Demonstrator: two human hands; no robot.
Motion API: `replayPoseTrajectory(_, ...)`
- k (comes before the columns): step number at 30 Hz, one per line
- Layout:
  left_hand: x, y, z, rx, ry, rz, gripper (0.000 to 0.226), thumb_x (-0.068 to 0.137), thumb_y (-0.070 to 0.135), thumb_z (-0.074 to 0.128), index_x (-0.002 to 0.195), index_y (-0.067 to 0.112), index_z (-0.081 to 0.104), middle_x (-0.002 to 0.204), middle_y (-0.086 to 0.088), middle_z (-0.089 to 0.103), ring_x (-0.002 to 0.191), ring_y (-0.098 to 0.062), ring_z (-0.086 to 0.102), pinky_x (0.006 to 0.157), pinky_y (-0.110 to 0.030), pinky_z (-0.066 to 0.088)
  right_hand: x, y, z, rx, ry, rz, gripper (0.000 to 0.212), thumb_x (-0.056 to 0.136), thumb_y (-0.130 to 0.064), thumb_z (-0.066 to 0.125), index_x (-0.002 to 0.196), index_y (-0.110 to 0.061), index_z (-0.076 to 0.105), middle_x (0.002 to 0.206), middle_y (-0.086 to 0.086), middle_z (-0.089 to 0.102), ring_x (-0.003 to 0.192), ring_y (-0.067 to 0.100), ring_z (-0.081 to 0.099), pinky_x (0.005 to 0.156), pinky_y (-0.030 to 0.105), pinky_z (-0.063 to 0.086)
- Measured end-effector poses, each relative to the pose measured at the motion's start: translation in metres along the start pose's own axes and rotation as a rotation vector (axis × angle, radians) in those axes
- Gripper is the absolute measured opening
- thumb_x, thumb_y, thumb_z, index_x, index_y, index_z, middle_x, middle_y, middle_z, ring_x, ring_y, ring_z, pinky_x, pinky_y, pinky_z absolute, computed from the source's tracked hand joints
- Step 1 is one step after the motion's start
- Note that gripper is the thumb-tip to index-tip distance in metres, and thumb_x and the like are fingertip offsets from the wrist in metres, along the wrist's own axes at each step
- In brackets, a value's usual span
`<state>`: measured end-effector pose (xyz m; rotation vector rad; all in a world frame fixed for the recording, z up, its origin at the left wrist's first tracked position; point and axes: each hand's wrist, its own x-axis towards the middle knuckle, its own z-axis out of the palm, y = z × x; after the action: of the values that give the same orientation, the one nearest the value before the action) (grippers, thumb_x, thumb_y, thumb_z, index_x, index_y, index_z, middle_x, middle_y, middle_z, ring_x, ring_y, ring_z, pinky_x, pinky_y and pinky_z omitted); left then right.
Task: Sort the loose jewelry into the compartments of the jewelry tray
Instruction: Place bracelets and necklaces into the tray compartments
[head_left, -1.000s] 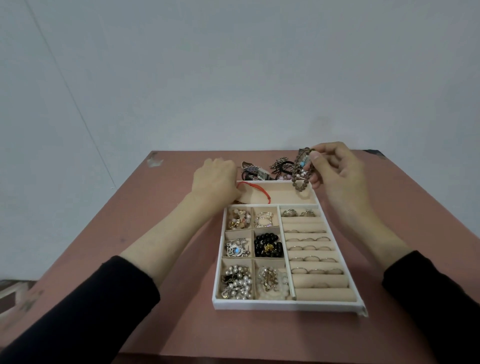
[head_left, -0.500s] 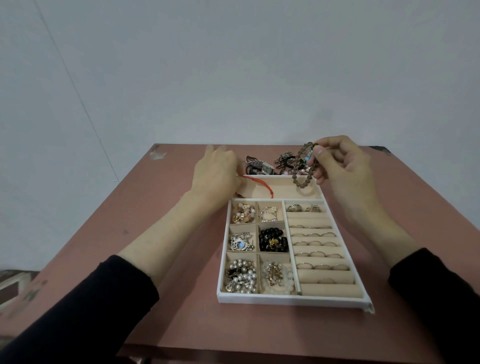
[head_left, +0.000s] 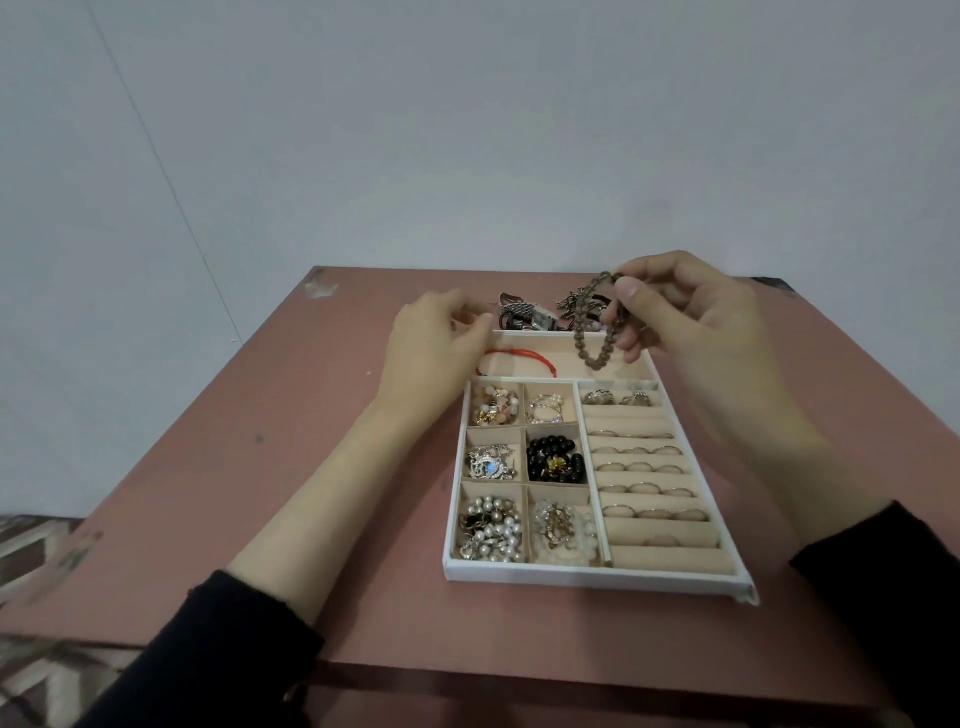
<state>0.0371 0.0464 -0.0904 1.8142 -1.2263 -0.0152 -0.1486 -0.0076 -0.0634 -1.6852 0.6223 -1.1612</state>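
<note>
White tray (head_left: 571, 574); red cord (head_left: 519, 355); black beads (head_left: 556, 460); brown bracelet (head_left: 592, 363); reddish table (head_left: 260, 467).

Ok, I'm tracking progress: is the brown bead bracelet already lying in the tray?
No, the right hand pinches the brown bead bracelet, which dangles over the tray.

Desk (head_left: 234, 467) bare left, right and front of the jewelry tray (head_left: 571, 576): open passage. Behind the tray, loose jewelry pile (head_left: 535, 312) crowds the far rim. Over the tray's far compartment: left hand (head_left: 434, 353) at the left end, right hand (head_left: 691, 322) with hanging bead bracelet (head_left: 597, 353) at the right. Narrow gap between.
</note>
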Motion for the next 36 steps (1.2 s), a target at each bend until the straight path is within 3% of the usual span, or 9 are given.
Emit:
replayPoseTrajectory(6,-0.009,-0.009,0.0,-0.206,0.127,-0.046,0.017,0.089,0.022,0.055,0.099,0.021,0.068,0.081,0.017,0.061,0.076,0.009,0.054,0.066,-0.001,0.038,-0.02,-0.015,0.016,0.091,-0.136,0.05,0.01,0.09,-0.008,0.056,0.092,-0.014,0.064,0.073,0.005,0.067,0.061,0.017,0.058,0.06,0.029,0.051)
replayPoseTrajectory(11,-0.009,-0.016,0.0,-0.151,0.128,-0.024,0.019,0.088,0.018,0.054,0.101,0.016,0.067,0.08,0.01,0.062,0.073,-0.001,0.055,0.064,-0.006,0.037,-0.034,-0.023,0.026,0.1,-0.251,0.062,0.008,0.085,-0.006,0.058,0.089,-0.01,0.064,0.074,0.008,0.069,0.06,0.018,0.059,0.06,0.028,0.054)
replayPoseTrajectory(15,-0.008,-0.017,-0.001,-0.137,0.125,-0.011,0.02,0.088,0.016,0.053,0.104,0.016,0.066,0.079,0.01,0.06,0.071,0.002,0.053,0.063,-0.001,0.035,-0.042,-0.028,0.027,0.149,-0.335,0.085,0.007,0.081,-0.012,0.061,0.087,-0.013,0.065,0.075,0.011,0.07,0.06,0.02,0.061,0.059,0.028,0.053)
replayPoseTrajectory(19,-0.009,-0.016,-0.001,-0.139,0.104,0.0,0.022,0.088,0.016,0.052,0.105,0.016,0.065,0.078,0.011,0.06,0.07,0.0,0.054,0.064,-0.006,0.038,-0.046,-0.031,0.029,0.19,-0.369,0.106,0.009,0.08,-0.012,0.06,0.084,-0.015,0.066,0.076,0.014,0.069,0.059,0.02,0.06,0.056,0.026,0.051)
replayPoseTrajectory(25,-0.01,-0.013,-0.001,-0.115,0.09,0.034,0.023,0.088,0.013,0.051,0.106,0.014,0.066,0.079,0.007,0.058,0.069,-0.007,0.051,0.07,-0.022,0.041,-0.033,-0.029,0.028,0.086,-0.234,0.07,0.006,0.082,-0.009,0.063,0.087,-0.011,0.064,0.07,0.007,0.068,0.057,0.016,0.058,0.057,0.026,0.052)
replayPoseTrajectory(29,-0.01,-0.012,0.0,-0.119,0.087,0.047,0.023,0.088,0.012,0.05,0.105,0.013,0.066,0.079,0.007,0.057,0.066,-0.008,0.048,0.071,-0.025,0.044,-0.023,-0.019,0.029,-0.175,-0.109,0.002,0.013,0.089,-0.004,0.058,0.088,-0.016,0.063,0.075,0.004,0.067,0.061,0.014,0.06,0.06,0.023,0.054)
replayPoseTrajectory(33,-0.011,-0.011,-0.001,-0.121,0.078,0.048,0.024,0.088,0.012,0.049,0.106,0.014,0.065,0.08,0.007,0.057,0.067,-0.009,0.049,0.072,-0.026,0.045,-0.019,-0.009,0.028,-0.279,-0.08,0.053,0.012,0.088,-0.004,0.059,0.086,-0.015,0.063,0.075,0.007,0.067,0.057,0.01,0.06,0.056,0.018,0.053)
replayPoseTrajectory(36,-0.011,-0.01,-0.002,-0.122,0.076,0.049,0.024,0.088,0.012,0.049,0.106,0.014,0.065,0.08,0.007,0.058,0.071,-0.009,0.051,0.071,-0.023,0.044,-0.015,-0.004,0.023,-0.372,-0.046,0.08,0.009,0.085,-0.008,0.064,0.08,-0.016,0.065,0.072,0.006,0.067,0.06,0.013,0.062,0.059,0.024,0.054)
